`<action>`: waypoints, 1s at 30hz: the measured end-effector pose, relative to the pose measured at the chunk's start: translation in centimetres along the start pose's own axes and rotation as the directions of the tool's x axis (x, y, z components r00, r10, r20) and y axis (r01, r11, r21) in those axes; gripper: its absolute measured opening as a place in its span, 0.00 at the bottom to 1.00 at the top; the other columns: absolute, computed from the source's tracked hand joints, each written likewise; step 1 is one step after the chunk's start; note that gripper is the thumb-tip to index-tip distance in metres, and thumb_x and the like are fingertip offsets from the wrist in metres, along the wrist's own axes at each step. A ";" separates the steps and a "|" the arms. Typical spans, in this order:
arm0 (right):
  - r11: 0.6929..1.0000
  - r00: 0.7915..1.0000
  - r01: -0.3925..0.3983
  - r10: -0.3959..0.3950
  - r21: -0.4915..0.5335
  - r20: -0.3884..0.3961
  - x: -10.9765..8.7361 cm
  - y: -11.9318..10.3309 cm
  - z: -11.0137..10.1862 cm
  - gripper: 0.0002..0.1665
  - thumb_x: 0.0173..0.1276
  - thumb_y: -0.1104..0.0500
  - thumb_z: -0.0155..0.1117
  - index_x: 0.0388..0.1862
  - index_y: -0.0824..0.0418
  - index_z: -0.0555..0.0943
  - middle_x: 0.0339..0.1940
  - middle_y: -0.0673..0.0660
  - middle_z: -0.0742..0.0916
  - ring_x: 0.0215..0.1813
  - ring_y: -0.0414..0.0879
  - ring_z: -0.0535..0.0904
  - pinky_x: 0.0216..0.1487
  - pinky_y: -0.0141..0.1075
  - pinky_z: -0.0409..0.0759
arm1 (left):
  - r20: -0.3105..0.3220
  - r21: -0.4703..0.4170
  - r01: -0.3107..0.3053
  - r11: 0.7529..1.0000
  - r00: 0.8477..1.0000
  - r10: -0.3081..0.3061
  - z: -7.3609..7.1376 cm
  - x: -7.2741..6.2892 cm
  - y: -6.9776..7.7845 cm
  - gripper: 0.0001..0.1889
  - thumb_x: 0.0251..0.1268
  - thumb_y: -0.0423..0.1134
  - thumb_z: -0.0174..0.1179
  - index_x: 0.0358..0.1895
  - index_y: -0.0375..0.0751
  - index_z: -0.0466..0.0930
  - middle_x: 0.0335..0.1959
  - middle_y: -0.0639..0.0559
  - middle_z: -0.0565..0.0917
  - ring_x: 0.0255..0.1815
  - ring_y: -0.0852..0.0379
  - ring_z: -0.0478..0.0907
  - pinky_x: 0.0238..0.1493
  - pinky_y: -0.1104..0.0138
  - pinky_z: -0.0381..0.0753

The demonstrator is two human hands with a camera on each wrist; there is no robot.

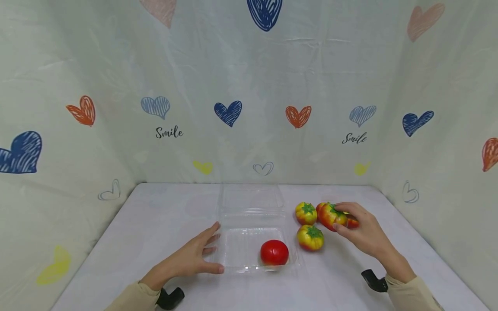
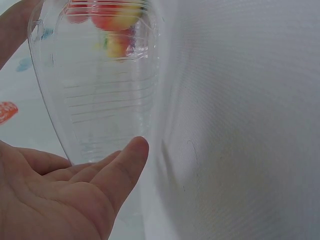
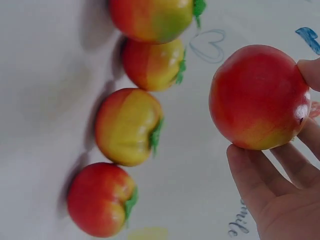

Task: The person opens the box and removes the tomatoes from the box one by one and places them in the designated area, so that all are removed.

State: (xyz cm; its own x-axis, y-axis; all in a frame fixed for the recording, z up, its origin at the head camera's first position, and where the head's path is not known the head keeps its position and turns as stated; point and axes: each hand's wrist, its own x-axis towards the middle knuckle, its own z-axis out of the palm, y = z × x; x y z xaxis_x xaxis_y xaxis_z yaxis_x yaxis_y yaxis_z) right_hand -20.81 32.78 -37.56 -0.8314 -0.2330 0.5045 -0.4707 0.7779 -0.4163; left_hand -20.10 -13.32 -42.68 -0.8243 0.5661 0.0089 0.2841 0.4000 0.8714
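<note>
My right hand (image 1: 362, 231) holds a red-and-yellow tomato (image 1: 332, 217) between thumb and fingers. In the right wrist view this tomato (image 3: 259, 97) shows a mostly red, glossy underside, raised apart from the others. Several similar tomatoes with green leafy tops, such as the yellowish one (image 1: 310, 238) in front, lie close around it. My left hand (image 1: 190, 255) is at the left side of a clear plastic clamshell box (image 1: 237, 248), fingers extended and thumb spread along its edge. Inside the box's front right corner sits a red tomato (image 1: 274, 252).
The box's clear lid (image 1: 250, 198) lies folded back toward the rear of the white-covered table (image 1: 155, 216). A pale curtain (image 1: 264, 73) printed with hearts and "Smile" encloses the table at the back and sides. Black wrist mounts (image 1: 374, 280) stick out beside both forearms.
</note>
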 end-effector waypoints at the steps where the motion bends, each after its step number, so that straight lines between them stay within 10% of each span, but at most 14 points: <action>1: 1.000 1.000 -0.005 0.005 -0.009 0.000 -0.2 0.2 0.0 0.23 0.57 0.62 0.72 0.52 0.60 0.78 0.53 0.56 0.80 0.50 0.52 0.77 0.48 0.18 0.73 | -0.001 0.000 0.000 1.000 1.000 0.000 0.0 0.0 0.0 0.60 0.49 0.45 0.74 0.75 0.32 0.37 0.76 0.35 0.47 0.67 0.35 0.64 0.61 0.58 0.73; 12: 0.997 0.997 -0.075 0.076 -0.035 0.034 -1.7 1.9 0.6 0.23 0.54 0.63 0.73 0.50 0.60 0.79 0.53 0.57 0.80 0.49 0.51 0.77 0.47 0.28 0.80 | -0.001 0.002 0.004 1.000 1.000 -0.004 -0.1 0.0 0.0 0.59 0.49 0.46 0.74 0.76 0.33 0.38 0.76 0.36 0.46 0.67 0.35 0.64 0.61 0.58 0.73; 20: 0.987 0.982 -0.159 0.160 -0.009 0.104 -1.9 2.6 1.4 0.24 0.54 0.64 0.72 0.51 0.63 0.77 0.54 0.60 0.79 0.50 0.55 0.78 0.52 0.54 0.79 | 0.004 -0.009 0.006 1.000 1.000 -0.006 -0.1 0.0 0.1 0.59 0.49 0.46 0.74 0.76 0.33 0.38 0.76 0.36 0.46 0.67 0.35 0.64 0.61 0.57 0.72; 30: 0.988 0.978 -0.153 0.154 -0.021 0.138 -2.2 3.5 2.0 0.23 0.52 0.66 0.73 0.48 0.63 0.78 0.49 0.57 0.80 0.49 0.52 0.78 0.51 0.53 0.79 | 0.005 0.002 0.016 1.000 1.000 -0.016 -0.1 0.0 0.1 0.60 0.49 0.46 0.74 0.76 0.33 0.38 0.76 0.36 0.47 0.66 0.35 0.65 0.60 0.57 0.73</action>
State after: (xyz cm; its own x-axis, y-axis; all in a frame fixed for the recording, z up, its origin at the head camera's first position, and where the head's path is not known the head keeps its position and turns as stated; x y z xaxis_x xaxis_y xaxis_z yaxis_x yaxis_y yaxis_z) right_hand -21.23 34.83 -41.62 -0.9265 -0.1885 0.3256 -0.3322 0.8163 -0.4726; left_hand -20.09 -13.34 -42.53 -0.8262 0.5633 -0.0075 0.2717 0.4100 0.8707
